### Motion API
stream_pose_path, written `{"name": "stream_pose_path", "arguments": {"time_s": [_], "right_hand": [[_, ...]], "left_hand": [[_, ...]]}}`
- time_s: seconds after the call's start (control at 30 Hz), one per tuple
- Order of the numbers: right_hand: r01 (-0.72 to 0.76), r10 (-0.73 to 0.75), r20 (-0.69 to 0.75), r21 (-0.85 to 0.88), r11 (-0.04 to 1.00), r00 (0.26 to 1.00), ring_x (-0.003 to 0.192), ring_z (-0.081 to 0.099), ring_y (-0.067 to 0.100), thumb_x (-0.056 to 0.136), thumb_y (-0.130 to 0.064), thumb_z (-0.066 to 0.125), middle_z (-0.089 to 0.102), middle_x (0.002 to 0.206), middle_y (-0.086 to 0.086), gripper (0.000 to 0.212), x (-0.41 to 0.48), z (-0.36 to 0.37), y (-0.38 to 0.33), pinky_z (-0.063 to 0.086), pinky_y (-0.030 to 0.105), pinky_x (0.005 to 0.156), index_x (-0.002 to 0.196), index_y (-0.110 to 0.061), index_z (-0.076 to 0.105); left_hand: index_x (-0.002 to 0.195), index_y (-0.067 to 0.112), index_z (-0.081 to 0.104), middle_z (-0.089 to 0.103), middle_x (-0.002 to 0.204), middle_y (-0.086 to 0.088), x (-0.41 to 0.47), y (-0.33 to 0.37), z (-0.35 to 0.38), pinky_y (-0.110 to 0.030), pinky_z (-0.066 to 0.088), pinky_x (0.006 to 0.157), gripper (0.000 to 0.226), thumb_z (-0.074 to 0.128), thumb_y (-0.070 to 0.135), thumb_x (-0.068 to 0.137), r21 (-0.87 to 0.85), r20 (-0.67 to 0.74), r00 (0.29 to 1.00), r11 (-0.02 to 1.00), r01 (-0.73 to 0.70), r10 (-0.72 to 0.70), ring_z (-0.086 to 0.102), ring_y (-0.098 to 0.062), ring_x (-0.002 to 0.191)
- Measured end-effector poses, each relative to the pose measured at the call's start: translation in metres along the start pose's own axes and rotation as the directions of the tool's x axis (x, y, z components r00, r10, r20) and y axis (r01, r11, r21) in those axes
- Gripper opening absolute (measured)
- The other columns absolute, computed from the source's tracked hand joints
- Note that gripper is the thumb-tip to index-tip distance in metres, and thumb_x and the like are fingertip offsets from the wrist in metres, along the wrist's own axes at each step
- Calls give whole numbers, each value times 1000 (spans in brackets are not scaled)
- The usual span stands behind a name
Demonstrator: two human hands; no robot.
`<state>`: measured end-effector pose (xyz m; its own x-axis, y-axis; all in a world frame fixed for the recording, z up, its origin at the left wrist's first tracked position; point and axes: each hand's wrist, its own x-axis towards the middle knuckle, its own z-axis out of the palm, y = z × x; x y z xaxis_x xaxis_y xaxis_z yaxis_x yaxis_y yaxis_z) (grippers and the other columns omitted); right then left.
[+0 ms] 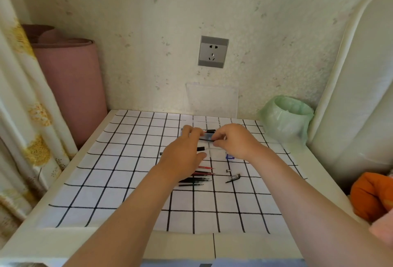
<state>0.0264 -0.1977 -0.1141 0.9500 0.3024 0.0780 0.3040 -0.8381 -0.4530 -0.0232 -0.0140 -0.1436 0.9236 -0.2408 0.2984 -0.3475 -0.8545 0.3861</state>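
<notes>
Both arms are out over the white bench (pixel 25 243) and its white cloth ruled in black squares (pixel 119 181), and the action sits toward twelve o'clock on that cloth. Our left hand (pixel 182 156) and our right hand (pixel 236 141) meet on a slim dark pen barrel (pixel 206 138) lying level between them. The right hand's thumb and fingers are curled in, pinching its right end. The left hand's curled fingertips close on its left end, though blur hides the exact grip, and we cannot tell whether the barrel touches the cloth. Just beyond it at twelve o'clock lies a red pen piece with a black tip (pixel 209 131). At six o'clock from the barrel, beside our left thumb, rests a short black cap (pixel 200 149). Further along at six o'clock we have thin red refills (pixel 205 168) and, nearer us, a bunch of thin black refills (pixel 195 180), partly under the left wrist. At four o'clock from the barrel sits a small blue plastic piece (pixel 229 157) just below the right wrist, then a tiny silver ring (pixel 228 171) and a dark bent pen clip (pixel 234 178). Off at two o'clock stands a bin lined with a pale green plastic bag (pixel 287 117), at ten o'clock a rolled pink mat (pixel 70 88), and on the wall at twelve o'clock a grey socket (pixel 213 51).
</notes>
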Motion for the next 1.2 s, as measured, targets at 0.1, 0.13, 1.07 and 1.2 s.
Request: {"name": "stream_pose_path", "arguments": {"time_s": [0.1,0.13,1.07,1.2], "right_hand": [[30,-35,-74,-60,998,997,81,58,5,88,-27,69,69,93,-14,16,-8,-5,-2,41,22,73,102,-30,75],[40,-48,-86,-88,995,995,82,60,6,88,-27,69,71,96,-13,16,-13,-6,-3,41,22,74,102,-30,75],[38,-45,-43,-142,989,998,82,54,3,94,-28,62,70,107,-13,19,-58,-14,9,38,22,72,109,-32,72],[37,-43,-35,-170,985,998,89,60,5,94,-28,61,70,108,-12,19,-58,-15,11,40,23,73,111,-32,72]], "left_hand": [[122,24,42,45,118,6,-2,1,-8,-29,49,60,40,58,46,93,-17,-77,997,1000,-2,1,56,-13,77],[119,24,43,45,114,7,-3,2,-11,-28,47,58,38,57,48,93,-18,-96,995,1000,-2,0,54,-13,74],[103,39,62,66,82,10,-6,0,-17,-28,50,70,22,41,44,101,-68,181,980,993,98,-85,60,-8,77],[105,39,61,66,83,12,-4,0,-16,-23,42,62,23,38,41,102,-91,197,977,991,97,-78,57,-2,73]]}}
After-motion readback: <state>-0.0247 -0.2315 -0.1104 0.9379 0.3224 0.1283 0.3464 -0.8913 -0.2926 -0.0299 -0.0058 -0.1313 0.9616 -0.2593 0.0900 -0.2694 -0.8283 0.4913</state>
